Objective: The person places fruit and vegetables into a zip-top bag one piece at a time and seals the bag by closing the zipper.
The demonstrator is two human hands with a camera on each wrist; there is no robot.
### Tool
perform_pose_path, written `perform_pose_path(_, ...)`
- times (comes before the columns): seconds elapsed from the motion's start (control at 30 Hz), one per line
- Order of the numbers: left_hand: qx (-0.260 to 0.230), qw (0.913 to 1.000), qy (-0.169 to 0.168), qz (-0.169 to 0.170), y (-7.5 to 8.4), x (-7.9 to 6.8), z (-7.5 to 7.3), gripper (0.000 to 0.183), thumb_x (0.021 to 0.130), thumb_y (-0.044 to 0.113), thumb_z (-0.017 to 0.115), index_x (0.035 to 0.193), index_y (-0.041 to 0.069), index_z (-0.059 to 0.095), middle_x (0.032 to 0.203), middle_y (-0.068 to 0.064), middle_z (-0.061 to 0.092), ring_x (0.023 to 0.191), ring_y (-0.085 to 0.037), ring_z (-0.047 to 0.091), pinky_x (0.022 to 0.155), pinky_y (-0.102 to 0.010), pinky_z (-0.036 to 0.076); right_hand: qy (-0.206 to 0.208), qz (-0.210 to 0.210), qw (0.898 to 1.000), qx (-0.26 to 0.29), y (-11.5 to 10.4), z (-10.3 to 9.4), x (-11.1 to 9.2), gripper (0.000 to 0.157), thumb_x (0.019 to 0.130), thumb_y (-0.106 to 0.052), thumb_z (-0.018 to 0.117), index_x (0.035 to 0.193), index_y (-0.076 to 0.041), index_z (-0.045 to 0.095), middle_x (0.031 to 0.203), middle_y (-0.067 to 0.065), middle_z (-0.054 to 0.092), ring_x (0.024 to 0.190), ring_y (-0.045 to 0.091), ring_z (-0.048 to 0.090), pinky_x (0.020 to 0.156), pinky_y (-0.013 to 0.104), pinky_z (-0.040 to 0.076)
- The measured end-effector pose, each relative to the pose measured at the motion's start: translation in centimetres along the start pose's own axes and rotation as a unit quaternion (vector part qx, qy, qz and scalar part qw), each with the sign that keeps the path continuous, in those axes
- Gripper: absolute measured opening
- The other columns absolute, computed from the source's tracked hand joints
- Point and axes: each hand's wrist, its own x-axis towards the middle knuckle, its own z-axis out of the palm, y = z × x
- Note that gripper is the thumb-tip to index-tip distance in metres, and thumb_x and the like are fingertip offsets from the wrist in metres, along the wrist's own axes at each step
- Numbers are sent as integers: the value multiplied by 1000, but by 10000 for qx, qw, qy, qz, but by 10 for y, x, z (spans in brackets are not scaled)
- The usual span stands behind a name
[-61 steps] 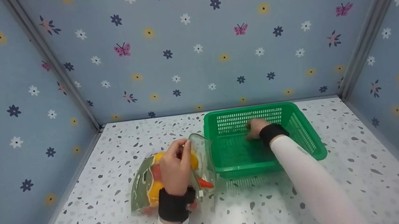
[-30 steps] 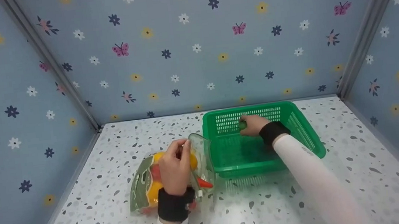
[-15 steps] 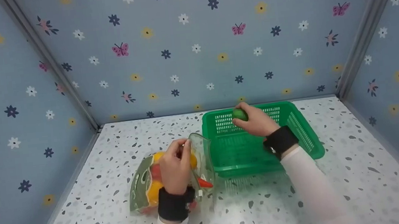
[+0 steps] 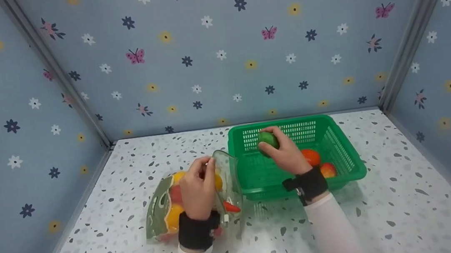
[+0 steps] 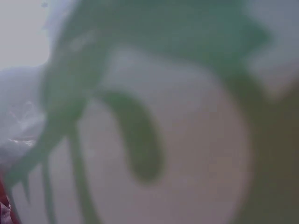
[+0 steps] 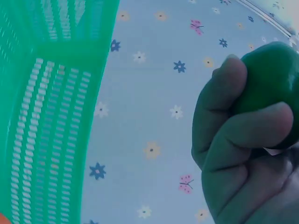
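In the head view my left hand (image 4: 199,188) pinches the top edge of a see-through plastic bag (image 4: 157,213) with a green print. Yellow-orange fruits (image 4: 174,219), a red fruit (image 4: 176,195) and a pointed orange-red piece (image 4: 231,206) show inside it. The bag's printed film (image 5: 145,140) fills the left wrist view, close and blurred. My right hand (image 4: 288,156) grips a smooth, round green fruit (image 4: 268,139) over the left part of the green basket (image 4: 299,186). Curled fingers (image 6: 261,128) wrap the fruit in the right wrist view.
An orange-red round fruit (image 4: 311,157) and a red-yellow fruit (image 4: 328,170) lie in the basket's right part, beside the right wrist. The basket stands just right of the bag on a speckled table (image 4: 107,239). Patterned walls (image 4: 218,60) enclose the back and sides.
My right hand has taken hold of the green fruit in the basket, lifted it, and come left and nearer. The two fruits in the basket are now uncovered. The left hand has stayed put.
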Motion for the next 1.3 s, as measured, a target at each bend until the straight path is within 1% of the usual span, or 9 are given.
perform_pose_path(0.2,18,10000,-24,-77,0,-1,-1,12,99,11,68,98,0,74,63,-5,55,55,-4,40,51,-19,36,151,-83,9979,618,-5,21,-9,38,106,-22,57,140,-7,50,118,20,54,89,24,55,72,33,51)
perform_pose_path(0.37,30,10000,-3,-61,-1,-1,-1,12,99,10,68,99,0,74,63,-5,54,56,-5,41,51,-18,36,-158,-56,9966,807,-10,44,-15,38,105,-20,58,139,-7,48,119,21,54,89,23,57,68,36,53)
perform_pose_path(0.5,40,10000,42,-74,-2,-1,-2,12,99,10,68,100,-1,74,64,-6,55,57,-6,41,53,-18,37,-703,-113,9948,727,-15,60,-17,40,104,-26,60,137,-6,47,116,20,56,89,21,60,68,33,55)
perform_pose_path(0.6,76,9999,57,-110,-2,-1,-2,12,99,10,68,100,-1,74,64,-6,55,57,-6,42,53,-19,38,-952,-151,9942,486,-18,67,-19,43,104,-32,61,135,-6,48,114,17,59,88,18,61,68,31,55)
perform_pose_path(0.8,179,9996,107,-166,1,-1,-2,13,99,11,68,100,-1,74,63,-5,53,55,-8,42,52,-20,36,-962,-229,9945,351,-26,65,-25,41,102,-34,64,131,-9,50,105,12,60,72,16,60,60,35,57)
perform_pose_path(0.9,192,9996,101,-187,1,0,-2,13,99,11,68,100,0,74,63,-5,54,55,-9,42,52,-20,36,-966,-450,9939,271,-31,65,-27,40,102,-33,66,129,-8,51,103,13,59,71,16,58,63,34,56)
perform_pose_path(1.1,225,9996,15,-182,2,0,-3,13,100,12,67,102,0,74,66,-7,57,58,-10,44,54,-19,39,-1070,-739,9913,210,-35,84,-28,39,102,-28,65,131,-7,52,116,16,61,88,16,58,75,28,52)
perform_pose_path(1.2,254,9996,21,-98,2,-1,-3,13,100,11,66,101,0,74,67,-8,60,58,-10,45,54,-20,41,-1138,-865,9894,265,-31,98,-28,40,103,-22,63,137,-6,51,125,17,62,88,19,60,77,27,53)
perform_pose_path(1.3,310,9995,42,39,3,-2,-2,12,100,10,67,99,0,74,67,-8,62,58,-11,48,55,-21,44,-1149,-1043,9875,259,-26,113,-28,46,103,-15,61,146,-5,48,137,18,61,102,26,65,84,28,56)
